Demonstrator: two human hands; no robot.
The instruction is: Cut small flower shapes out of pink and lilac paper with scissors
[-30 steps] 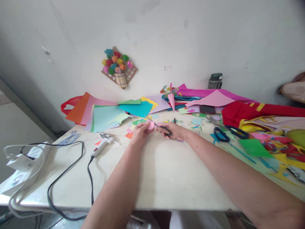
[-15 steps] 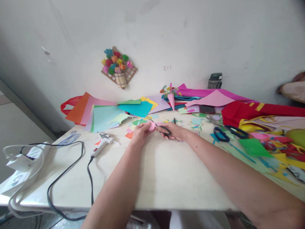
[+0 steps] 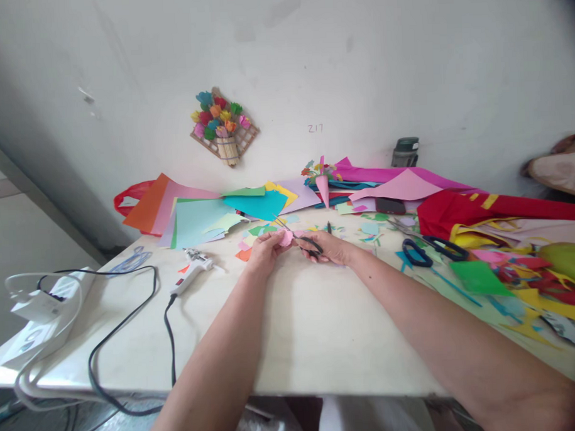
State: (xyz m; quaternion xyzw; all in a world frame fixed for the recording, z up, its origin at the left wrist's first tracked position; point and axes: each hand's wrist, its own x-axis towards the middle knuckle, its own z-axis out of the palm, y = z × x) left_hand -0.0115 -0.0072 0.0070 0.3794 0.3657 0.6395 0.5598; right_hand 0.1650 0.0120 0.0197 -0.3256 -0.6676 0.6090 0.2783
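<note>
Above the middle of the pale table, my left hand pinches a small pink piece of paper. My right hand is closed round the dark handles of small scissors. The scissor blades point up and left, past the right side of the pink piece; whether they touch it is too small to tell. Small coloured paper scraps lie just beyond my hands.
A white glue gun with a black cord lies at left, near a power strip. Coloured sheets and a pink paper cone of flowers stand behind. Blue-handled scissors and a green square lie at right.
</note>
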